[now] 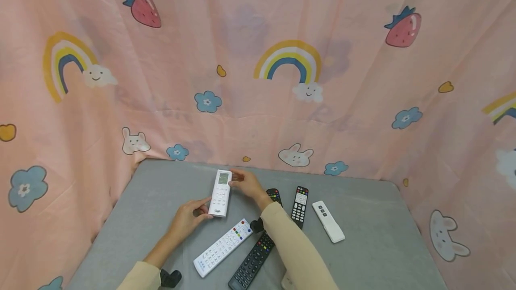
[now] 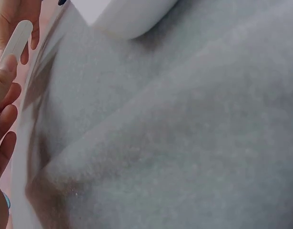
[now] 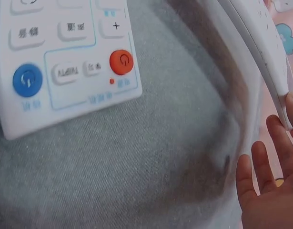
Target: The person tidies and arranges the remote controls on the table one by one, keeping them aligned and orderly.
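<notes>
A white remote control (image 1: 220, 194) with a small grey display is held up between both hands over the back of the grey table. My left hand (image 1: 186, 218) pinches its lower left edge between thumb and fingers. At the upper right edge, my right hand (image 1: 249, 186) grips it near the display. In the left wrist view the remote's narrow end (image 2: 18, 42) shows beside the left thumb. The right wrist view has the remote (image 3: 260, 45) edge-on, with the thumb and index finger of the right hand (image 3: 272, 195) at its end and the other fingers extended.
Below the hands lie a white remote with coloured buttons (image 1: 222, 249) and a long black remote (image 1: 251, 263). Another black remote (image 1: 300, 205) and a slim white remote (image 1: 328, 222) lie right. The right forearm partly covers a black remote end (image 1: 273, 194). A pink patterned curtain (image 1: 242, 133) hangs behind.
</notes>
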The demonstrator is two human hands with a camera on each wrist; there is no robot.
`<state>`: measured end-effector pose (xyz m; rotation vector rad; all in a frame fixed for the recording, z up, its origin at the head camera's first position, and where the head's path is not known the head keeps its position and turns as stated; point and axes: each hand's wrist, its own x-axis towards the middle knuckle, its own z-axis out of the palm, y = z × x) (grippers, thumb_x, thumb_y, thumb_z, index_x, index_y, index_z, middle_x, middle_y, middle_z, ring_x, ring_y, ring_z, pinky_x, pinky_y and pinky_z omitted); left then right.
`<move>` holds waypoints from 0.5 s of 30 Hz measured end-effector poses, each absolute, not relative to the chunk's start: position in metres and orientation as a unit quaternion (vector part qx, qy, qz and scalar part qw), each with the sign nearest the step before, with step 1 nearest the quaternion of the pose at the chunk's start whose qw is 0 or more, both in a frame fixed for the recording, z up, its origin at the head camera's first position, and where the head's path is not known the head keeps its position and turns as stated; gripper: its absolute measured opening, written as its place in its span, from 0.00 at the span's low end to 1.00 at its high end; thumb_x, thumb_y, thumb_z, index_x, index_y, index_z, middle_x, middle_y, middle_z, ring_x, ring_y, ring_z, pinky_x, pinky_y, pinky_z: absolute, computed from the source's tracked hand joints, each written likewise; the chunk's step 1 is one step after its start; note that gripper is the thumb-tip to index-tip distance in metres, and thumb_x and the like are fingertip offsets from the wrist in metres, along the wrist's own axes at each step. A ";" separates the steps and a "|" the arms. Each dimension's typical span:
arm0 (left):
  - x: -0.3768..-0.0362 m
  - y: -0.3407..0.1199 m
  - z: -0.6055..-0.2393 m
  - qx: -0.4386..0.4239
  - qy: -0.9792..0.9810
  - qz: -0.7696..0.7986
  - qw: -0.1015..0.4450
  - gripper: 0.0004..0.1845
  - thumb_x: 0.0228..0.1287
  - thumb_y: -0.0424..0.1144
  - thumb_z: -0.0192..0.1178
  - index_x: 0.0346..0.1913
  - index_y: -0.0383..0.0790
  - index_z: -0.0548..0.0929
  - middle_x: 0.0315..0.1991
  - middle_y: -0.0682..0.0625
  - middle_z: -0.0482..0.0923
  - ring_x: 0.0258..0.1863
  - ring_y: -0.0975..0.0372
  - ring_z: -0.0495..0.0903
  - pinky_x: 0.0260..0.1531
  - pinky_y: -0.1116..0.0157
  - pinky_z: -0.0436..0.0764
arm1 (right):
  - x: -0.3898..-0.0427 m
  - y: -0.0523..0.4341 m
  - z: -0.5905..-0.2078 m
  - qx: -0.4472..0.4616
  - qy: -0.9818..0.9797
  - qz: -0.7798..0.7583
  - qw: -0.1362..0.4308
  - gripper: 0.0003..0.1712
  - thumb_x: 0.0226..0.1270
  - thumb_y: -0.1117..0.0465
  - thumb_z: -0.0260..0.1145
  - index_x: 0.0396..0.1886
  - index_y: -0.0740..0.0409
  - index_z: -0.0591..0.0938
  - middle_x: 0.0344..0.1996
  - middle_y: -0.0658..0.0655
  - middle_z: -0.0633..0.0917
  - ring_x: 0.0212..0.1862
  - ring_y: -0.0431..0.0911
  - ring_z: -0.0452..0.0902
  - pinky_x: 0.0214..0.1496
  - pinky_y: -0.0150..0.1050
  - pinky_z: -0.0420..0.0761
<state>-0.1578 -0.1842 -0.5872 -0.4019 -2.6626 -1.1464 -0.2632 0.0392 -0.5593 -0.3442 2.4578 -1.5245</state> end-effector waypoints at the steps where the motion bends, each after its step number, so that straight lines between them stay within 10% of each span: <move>1: -0.158 -0.185 -0.588 -0.135 -0.905 -0.390 0.104 0.30 0.46 0.37 0.76 0.57 0.41 0.84 0.29 0.59 0.81 0.31 0.72 0.78 0.35 0.70 0.83 | -0.263 0.038 -0.559 -0.120 0.838 -0.519 0.114 0.30 0.66 0.61 0.68 0.68 0.54 0.75 0.57 0.62 0.84 0.61 0.57 0.79 0.66 0.52 0.76; 15: -0.167 -0.189 -0.594 -0.130 -0.915 -0.370 0.101 0.29 0.47 0.36 0.75 0.57 0.38 0.84 0.28 0.59 0.80 0.31 0.69 0.76 0.33 0.70 0.80 | -0.266 0.022 -0.564 -0.087 0.848 -0.510 0.115 0.32 0.66 0.65 0.67 0.70 0.56 0.72 0.59 0.63 0.83 0.62 0.59 0.77 0.65 0.54 0.75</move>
